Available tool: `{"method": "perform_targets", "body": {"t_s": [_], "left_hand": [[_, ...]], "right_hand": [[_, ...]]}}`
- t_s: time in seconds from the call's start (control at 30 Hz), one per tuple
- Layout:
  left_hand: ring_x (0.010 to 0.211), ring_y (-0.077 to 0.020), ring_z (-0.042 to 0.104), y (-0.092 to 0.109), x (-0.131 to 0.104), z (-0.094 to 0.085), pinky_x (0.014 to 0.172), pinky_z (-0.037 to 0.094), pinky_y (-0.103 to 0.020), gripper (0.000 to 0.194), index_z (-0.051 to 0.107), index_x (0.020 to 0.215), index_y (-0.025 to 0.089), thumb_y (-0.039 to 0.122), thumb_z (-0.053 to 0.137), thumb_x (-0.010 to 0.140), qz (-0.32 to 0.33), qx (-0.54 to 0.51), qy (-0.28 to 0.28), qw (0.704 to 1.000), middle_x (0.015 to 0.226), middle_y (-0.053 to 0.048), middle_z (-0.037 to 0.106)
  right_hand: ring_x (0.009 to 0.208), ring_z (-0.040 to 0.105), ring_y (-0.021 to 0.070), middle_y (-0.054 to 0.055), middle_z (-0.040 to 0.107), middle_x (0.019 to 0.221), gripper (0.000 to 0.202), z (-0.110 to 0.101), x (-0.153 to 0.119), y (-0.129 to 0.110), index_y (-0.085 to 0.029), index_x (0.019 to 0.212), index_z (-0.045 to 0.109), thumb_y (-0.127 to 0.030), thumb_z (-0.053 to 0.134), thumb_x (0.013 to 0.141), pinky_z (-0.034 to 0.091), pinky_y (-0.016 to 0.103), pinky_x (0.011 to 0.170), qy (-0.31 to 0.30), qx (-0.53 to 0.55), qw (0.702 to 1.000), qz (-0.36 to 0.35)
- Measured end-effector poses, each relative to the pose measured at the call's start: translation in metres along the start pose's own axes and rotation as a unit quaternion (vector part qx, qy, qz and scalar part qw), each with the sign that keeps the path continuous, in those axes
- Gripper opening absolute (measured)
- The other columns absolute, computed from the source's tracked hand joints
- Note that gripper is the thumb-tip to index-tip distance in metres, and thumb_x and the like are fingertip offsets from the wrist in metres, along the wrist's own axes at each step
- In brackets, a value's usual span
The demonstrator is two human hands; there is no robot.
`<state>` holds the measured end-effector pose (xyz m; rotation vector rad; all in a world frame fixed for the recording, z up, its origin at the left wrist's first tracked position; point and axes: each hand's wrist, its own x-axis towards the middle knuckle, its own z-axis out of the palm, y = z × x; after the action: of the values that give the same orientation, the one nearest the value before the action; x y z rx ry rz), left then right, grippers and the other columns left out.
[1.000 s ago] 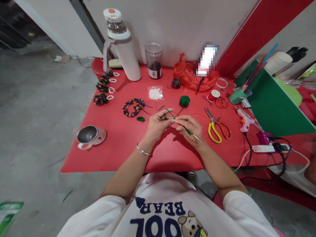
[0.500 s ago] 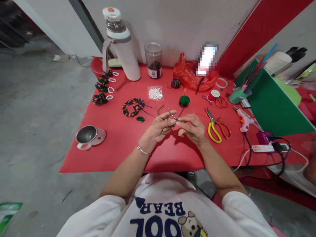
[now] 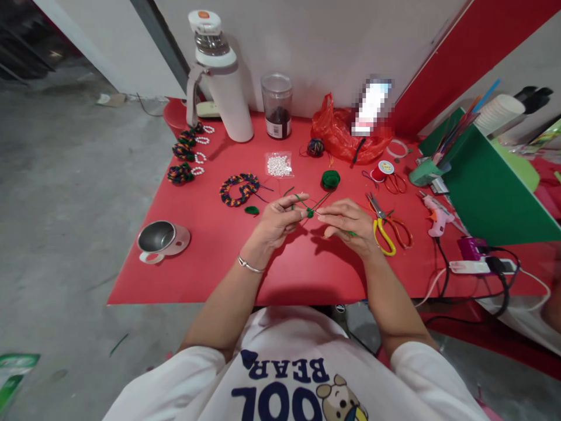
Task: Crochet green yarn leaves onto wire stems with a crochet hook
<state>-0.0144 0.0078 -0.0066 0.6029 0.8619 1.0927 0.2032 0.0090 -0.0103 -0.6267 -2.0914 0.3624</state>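
Observation:
Between thumb and fingers, my left hand pinches a small green crocheted piece, and green yarn runs over its raised forefinger. My right hand is closed on a thin crochet hook whose tip meets the green piece; a bit of green shows under its palm. Behind the hands sits a green yarn ball, its strand leading down to them. A small green leaf-like piece and a multicoloured braided loop lie to the left. A bag of white beads is farther back.
On the red table stand a mug, a large white bottle and a clear jar. Yellow-handled scissors, a pink glue gun and a power strip with cables are at the right.
My hands have moved slightly apart, and the green piece now shows more plainly between them. The whole view has shifted a little.

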Motion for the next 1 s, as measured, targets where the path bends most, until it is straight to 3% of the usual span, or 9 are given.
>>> {"method": "perform_targets", "body": {"t_s": [0.23,0.47,0.63,0.7,0.77,0.83,0.9,1.0], "left_hand": [[0.038,-0.0001,0.031,0.001,-0.001,0.0,0.04,0.013,-0.02,0.046,0.08,0.097,0.012,0.013,0.091,0.053,0.003,0.006,-0.005,1.0,0.059,0.004,0.063],[0.04,0.0008,0.027,0.001,-0.001,-0.003,0.042,0.012,-0.019,0.039,0.081,0.092,0.012,0.012,0.088,0.054,-0.008,-0.004,-0.03,1.0,0.059,0.003,0.062],[0.041,-0.0002,0.031,-0.006,-0.002,0.003,0.042,0.017,-0.019,0.041,0.081,0.095,0.012,0.015,0.089,0.055,0.014,-0.002,-0.043,0.999,0.06,0.002,0.064],[0.044,-0.0024,0.04,-0.012,-0.002,0.009,0.044,0.024,-0.019,0.047,0.081,0.101,0.013,0.015,0.089,0.055,0.059,0.011,-0.014,0.998,0.062,0.003,0.066],[0.056,-0.0061,0.053,-0.02,-0.001,0.015,0.054,0.038,-0.019,0.05,0.081,0.104,0.014,0.014,0.088,0.055,0.121,0.039,0.043,0.991,0.064,0.003,0.067],[0.061,-0.0073,0.056,-0.027,0.0,0.019,0.06,0.044,-0.02,0.053,0.08,0.11,0.015,0.016,0.088,0.057,0.148,0.047,0.077,0.985,0.067,0.003,0.069],[0.057,-0.0065,0.053,-0.031,0.0,0.022,0.057,0.042,-0.019,0.054,0.079,0.111,0.015,0.018,0.089,0.058,0.137,0.028,0.075,0.987,0.065,0.004,0.068],[0.043,-0.002,0.037,-0.029,0.0,0.02,0.045,0.027,-0.019,0.053,0.078,0.108,0.014,0.02,0.09,0.057,0.079,-0.022,0.039,0.996,0.061,0.005,0.065]], "right_hand": [[0.1,0.075,0.0197,0.005,0.083,0.113,0.027,-0.002,0.001,-0.002,-0.033,0.121,0.077,-0.042,0.072,0.096,0.06,0.041,0.088,0.008,0.045,0.999,-0.005],[0.093,0.078,0.0211,0.005,0.084,0.104,0.025,-0.007,0.001,-0.002,-0.03,0.106,0.082,-0.049,0.067,0.098,0.06,0.043,0.088,0.012,0.101,0.994,0.05],[0.089,0.077,0.0206,0.006,0.083,0.095,0.032,0.01,-0.004,0.0,-0.027,0.102,0.081,-0.051,0.059,0.102,0.062,0.04,0.084,0.079,0.188,0.972,0.119],[0.09,0.076,0.0204,0.007,0.08,0.095,0.042,0.021,-0.007,-0.001,-0.027,0.101,0.081,-0.059,0.054,0.102,0.063,0.038,0.078,0.097,0.158,0.974,0.132],[0.093,0.073,0.0198,0.006,0.078,0.101,0.032,0.031,-0.01,-0.003,-0.03,0.107,0.081,-0.055,0.064,0.098,0.062,0.038,0.081,0.098,0.057,0.987,0.11],[0.093,0.07,0.0199,0.005,0.077,0.104,0.025,0.037,-0.012,-0.005,-0.034,0.114,0.08,-0.047,0.074,0.094,0.06,0.038,0.083,0.113,-0.045,0.991,0.065],[0.093,0.068,0.0205,0.004,0.076,0.105,0.031,0.039,-0.014,-0.004,-0.038,0.122,0.077,-0.039,0.079,0.091,0.058,0.039,0.083,0.131,-0.104,0.986,0.023],[0.094,0.068,0.0208,0.005,0.077,0.108,0.043,0.038,-0.015,-0.001,-0.039,0.133,0.071,-0.036,0.079,0.091,0.058,0.039,0.082,0.132,-0.117,0.984,-0.023]]}}
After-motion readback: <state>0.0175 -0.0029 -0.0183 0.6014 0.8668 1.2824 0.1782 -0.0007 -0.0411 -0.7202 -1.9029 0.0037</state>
